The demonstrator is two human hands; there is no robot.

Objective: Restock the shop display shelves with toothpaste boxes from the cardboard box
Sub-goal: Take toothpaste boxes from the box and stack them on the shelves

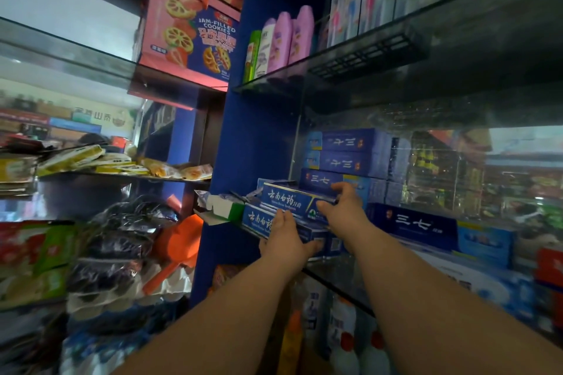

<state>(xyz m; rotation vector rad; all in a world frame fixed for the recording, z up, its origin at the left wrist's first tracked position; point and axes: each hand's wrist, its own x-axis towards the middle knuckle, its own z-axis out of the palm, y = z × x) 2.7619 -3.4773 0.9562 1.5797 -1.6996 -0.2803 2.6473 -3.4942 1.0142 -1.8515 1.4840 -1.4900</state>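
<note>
left hand (286, 241), right hand (343, 207) over hidden ends of toothpaste boxes (283, 199)

Head-worn wide-angle view, facing forward and slightly down — close to glass shelf (335, 278), arms outstretched

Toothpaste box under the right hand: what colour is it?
The long cardboard toothpaste box is blue with white lettering; head view.

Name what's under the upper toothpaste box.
Under the upper toothpaste box: a second toothpaste box on the glass shelf; the left hand grips it and covers its middle.
</note>
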